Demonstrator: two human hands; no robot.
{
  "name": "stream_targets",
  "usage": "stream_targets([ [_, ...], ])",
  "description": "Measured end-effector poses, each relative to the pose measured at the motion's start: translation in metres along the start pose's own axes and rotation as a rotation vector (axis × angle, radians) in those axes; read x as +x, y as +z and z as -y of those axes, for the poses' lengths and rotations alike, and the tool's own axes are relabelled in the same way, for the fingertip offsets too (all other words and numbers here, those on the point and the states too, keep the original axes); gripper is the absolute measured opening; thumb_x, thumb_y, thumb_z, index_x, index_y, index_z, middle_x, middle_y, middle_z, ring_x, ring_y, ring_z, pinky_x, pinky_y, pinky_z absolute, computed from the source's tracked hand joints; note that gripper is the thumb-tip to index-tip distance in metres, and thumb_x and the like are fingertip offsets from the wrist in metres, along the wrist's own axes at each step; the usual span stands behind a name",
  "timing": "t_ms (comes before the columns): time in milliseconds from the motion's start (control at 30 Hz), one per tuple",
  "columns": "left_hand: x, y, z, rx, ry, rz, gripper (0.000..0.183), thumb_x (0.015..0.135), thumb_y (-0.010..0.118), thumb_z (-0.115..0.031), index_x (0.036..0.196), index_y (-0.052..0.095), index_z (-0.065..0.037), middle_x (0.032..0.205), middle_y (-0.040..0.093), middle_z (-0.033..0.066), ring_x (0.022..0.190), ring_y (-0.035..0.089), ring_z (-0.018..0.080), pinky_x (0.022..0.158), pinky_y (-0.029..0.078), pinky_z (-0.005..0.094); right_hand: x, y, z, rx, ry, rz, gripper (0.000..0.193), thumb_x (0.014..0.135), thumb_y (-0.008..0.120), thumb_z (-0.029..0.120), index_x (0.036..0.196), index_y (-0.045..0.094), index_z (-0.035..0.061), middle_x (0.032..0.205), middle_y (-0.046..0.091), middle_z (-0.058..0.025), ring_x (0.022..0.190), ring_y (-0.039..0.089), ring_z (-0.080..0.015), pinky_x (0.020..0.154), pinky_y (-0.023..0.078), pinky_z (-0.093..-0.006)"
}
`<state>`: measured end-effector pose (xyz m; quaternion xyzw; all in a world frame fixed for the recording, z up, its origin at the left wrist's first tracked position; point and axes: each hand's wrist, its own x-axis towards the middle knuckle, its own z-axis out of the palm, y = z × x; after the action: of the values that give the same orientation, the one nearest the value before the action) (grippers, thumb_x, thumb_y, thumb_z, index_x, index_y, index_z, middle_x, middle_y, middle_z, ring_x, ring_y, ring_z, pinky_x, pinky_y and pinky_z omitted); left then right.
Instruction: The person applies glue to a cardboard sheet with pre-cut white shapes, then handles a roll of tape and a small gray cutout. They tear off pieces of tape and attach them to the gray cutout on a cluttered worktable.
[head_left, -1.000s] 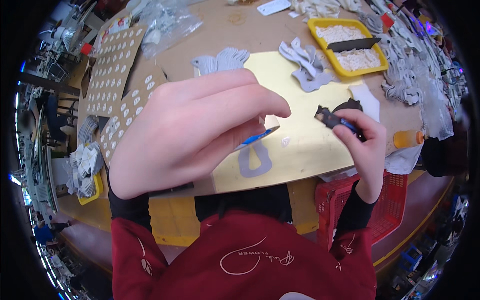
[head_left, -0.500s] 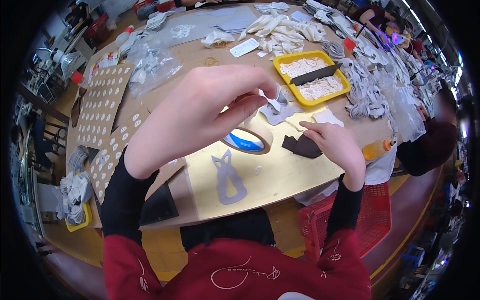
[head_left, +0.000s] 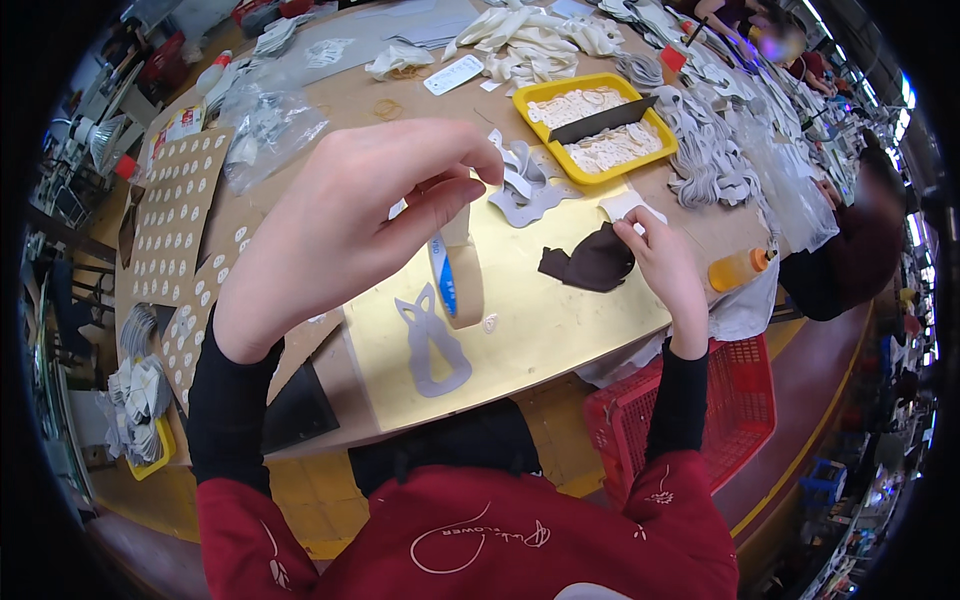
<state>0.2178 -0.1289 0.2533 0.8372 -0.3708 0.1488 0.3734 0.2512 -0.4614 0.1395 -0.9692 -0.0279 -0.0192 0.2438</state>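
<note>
My left hand (head_left: 370,215) is raised over the pale yellow board (head_left: 530,340), its fingers curled. A roll of tan tape (head_left: 464,285) with a blue-and-white inner core hangs edge-on from it; the fingers hidden by the hand seem to carry it. With thumb and forefinger, my right hand (head_left: 662,255) pinches the edge of a dark brown flat piece (head_left: 598,258), which is partly lifted. Behind those fingertips lies a small white piece (head_left: 628,205). A grey cut-out shape with two pointed ends (head_left: 440,365) lies flat near the front. Curled grey cut pieces (head_left: 530,190) rest beyond the tape.
A yellow tray (head_left: 620,178) of small white pieces, split by a dark divider, stands behind the board. An amber bottle (head_left: 740,270) is at the right, a red crate (head_left: 690,405) below. Dotted cardboard (head_left: 180,215) lies left. Grey strips (head_left: 710,170) pile right; co-workers sit beyond.
My right hand has taken the dark brown piece by its edge, raising and spreading it. The tape roll has swung upright, edge-on, under my left hand. The whole view has shifted slightly.
</note>
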Motion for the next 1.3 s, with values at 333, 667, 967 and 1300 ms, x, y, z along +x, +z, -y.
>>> stream_targets([
  [333, 0.004, 0.012, 0.003, -0.031, 0.077, 0.013, 0.012, 0.085, 0.065, 0.005, 0.097, 0.065, 0.000, 0.084, 0.065, 0.0085, 0.071, 0.064, 0.0186, 0.063, 0.051, 0.0287, -0.009, 0.003, -0.015, -0.040, 0.118, -0.077, 0.026, 0.095, 0.055, 0.029, 0.108, 0.064, 0.0089, 0.088, 0.067, -0.0212, 0.084, 0.065, -0.0393, 0.073, 0.049, -0.0450],
  [667, 0.013, 0.022, 0.006, -0.071, 0.079, 0.030, 0.018, 0.085, 0.067, 0.000, 0.103, 0.066, -0.002, 0.088, 0.067, 0.0083, 0.076, 0.065, 0.0206, 0.068, 0.052, 0.0309, -0.023, -0.024, 0.034, 0.188, -0.103, -0.047, 0.027, 0.094, 0.063, 0.018, 0.119, 0.064, 0.0056, 0.086, 0.069, -0.0172, 0.075, 0.067, -0.0302, 0.066, 0.050, -0.0368],
  [967, 0.024, 0.041, 0.006, -0.095, 0.103, 0.022, 0.014, 0.086, 0.063, -0.005, 0.100, 0.061, -0.006, 0.081, 0.064, 0.0099, 0.080, 0.065, 0.0282, 0.068, 0.050, 0.0384, -0.025, -0.027, 0.098, 0.292, -0.540, 0.080, 0.033, 0.088, 0.066, 0.009, 0.121, 0.065, 0.0053, 0.082, 0.068, -0.0133, 0.066, 0.063, -0.0227, 0.065, 0.049, -0.0324],
  [1300, 0.031, 0.059, 0.004, -0.021, 0.152, 0.059, 0.013, 0.088, 0.065, -0.009, 0.100, 0.062, -0.006, 0.088, 0.064, 0.0094, 0.086, 0.064, 0.0277, 0.073, 0.051, 0.0370, -0.016, -0.033, 0.103, 0.015, -0.527, 0.311, 0.024, 0.095, 0.055, 0.023, 0.091, 0.068, 0.0030, 0.078, 0.067, -0.0174, 0.076, 0.064, -0.0371, 0.069, 0.050, -0.0460],
])
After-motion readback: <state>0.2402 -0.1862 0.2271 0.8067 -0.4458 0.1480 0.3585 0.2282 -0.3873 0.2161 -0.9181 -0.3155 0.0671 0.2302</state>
